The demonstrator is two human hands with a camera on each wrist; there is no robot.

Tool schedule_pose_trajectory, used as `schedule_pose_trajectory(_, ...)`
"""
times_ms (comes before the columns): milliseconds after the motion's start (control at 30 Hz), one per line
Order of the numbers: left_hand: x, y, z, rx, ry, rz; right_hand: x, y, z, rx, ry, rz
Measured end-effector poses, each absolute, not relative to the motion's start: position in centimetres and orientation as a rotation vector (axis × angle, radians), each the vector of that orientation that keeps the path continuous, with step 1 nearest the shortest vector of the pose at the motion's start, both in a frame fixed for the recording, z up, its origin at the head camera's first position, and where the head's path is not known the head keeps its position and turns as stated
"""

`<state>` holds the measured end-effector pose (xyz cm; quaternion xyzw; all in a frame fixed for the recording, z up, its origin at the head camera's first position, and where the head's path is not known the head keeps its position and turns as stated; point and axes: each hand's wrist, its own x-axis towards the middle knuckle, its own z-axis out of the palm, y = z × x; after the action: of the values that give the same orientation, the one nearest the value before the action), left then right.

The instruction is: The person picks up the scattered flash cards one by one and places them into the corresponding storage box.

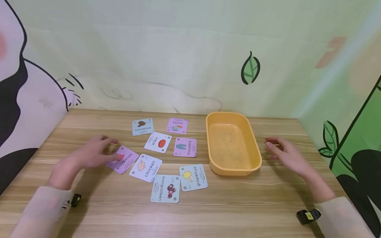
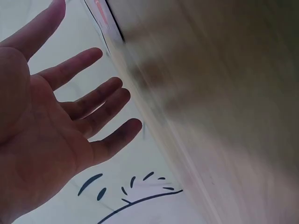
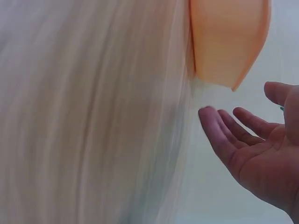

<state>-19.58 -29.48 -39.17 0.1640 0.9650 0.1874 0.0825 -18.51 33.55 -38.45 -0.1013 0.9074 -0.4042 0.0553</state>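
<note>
**Two hands above picture cards on a wooden tabletop**

Nearest on the light wooden tabletop [image 1: 190,218]: a pale blue square card marked "mangosteen" [image 1: 165,188], flat, and just beside it to the right a pale blue square card marked "grapefruit" [image 1: 193,177]. Slightly further, to the left, a pale blue card marked "chicken" [image 1: 146,167], its left corner lying over the edge of a purple square card marked "pajamas" [image 1: 123,160].

Left hand [image 1: 90,154] over the left part of the pajamas card, fingers apart and loosely bent, holding nothing; whether the fingertips touch the card, cannot tell. In the left wrist view, palm open and fingers spread.

Right hand [image 1: 287,155] at the right, just beside the orange rectangular plastic tray [image 1: 256,155], fingers relaxed and slightly apart, holding nothing, not touching the tray.

Further back, in the middle: a white card marked "meat" [image 1: 158,142] and a purple card marked "trousers" [image 1: 185,147], near each other. Furthest: a pale blue card marked "coconut" [image 1: 143,126] and a purple card marked "socks" [image 1: 177,126], near the far edge of the tabletop.
</note>
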Motion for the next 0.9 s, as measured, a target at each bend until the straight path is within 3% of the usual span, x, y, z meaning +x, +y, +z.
schedule_pose_trajectory(200,-19.7,-29.0,-39.2,0.542,2.887,0.547,-19.0,32.7,-38.4,-0.266,2.532,-1.481)
schedule_pose_trajectory(900,-20.2,-28.3,-39.3,0.508,2.83,0.538,-19.5,31.2,-38.9,-0.141,2.17,-1.725)
